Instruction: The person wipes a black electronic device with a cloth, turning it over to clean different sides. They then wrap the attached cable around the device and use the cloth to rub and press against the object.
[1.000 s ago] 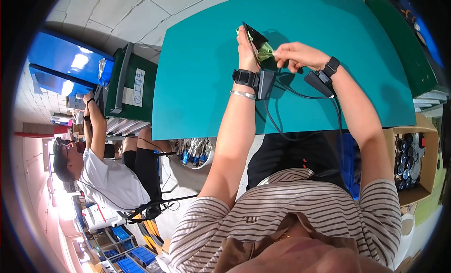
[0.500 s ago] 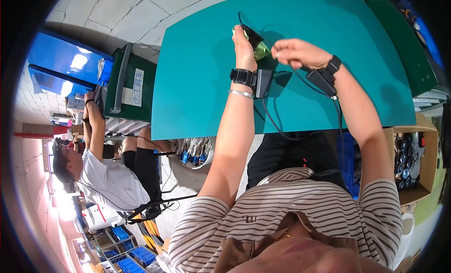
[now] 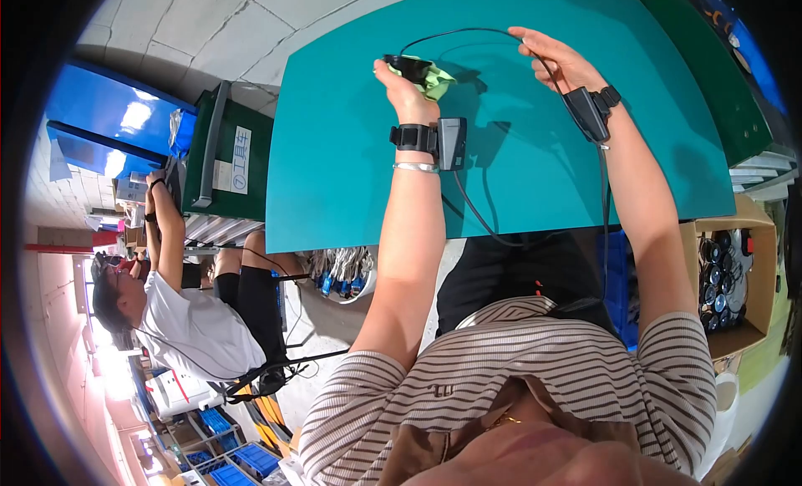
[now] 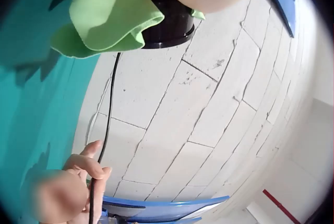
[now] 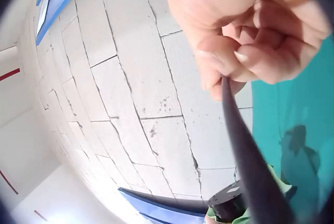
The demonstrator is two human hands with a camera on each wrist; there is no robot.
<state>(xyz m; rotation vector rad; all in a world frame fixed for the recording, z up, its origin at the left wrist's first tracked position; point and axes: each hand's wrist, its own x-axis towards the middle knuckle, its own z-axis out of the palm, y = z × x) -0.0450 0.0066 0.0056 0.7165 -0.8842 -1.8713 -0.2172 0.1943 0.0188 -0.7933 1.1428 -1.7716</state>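
Note:
My left hand [image 3: 407,95] holds a round black cylinder-shaped piece [image 3: 408,66] together with a light green cloth [image 3: 436,83], above the table. In the left wrist view the cloth [image 4: 107,18] wraps one side of the black piece [image 4: 169,23], and its smooth rim shows. A thin black cable [image 3: 455,31] arcs from the black piece across to my right hand [image 3: 561,64]. Thumb and fingers of the right hand [image 5: 245,41] pinch that cable [image 5: 242,135], which then runs back past the wrist. The two hands are well apart.
The green table [image 3: 351,177] lies beneath both hands. Wrist-camera cables [image 3: 605,202] hang toward my lap. At the right stands a cardboard box [image 3: 756,319] with several round dark parts. Another person [image 3: 200,319] sits at the left, beside a green cabinet [image 3: 227,173].
My left hand has moved left, turning the black piece and cloth. The right hand has moved away from the cloth, up and to the right, and the cable now stretches in an arc between the hands.

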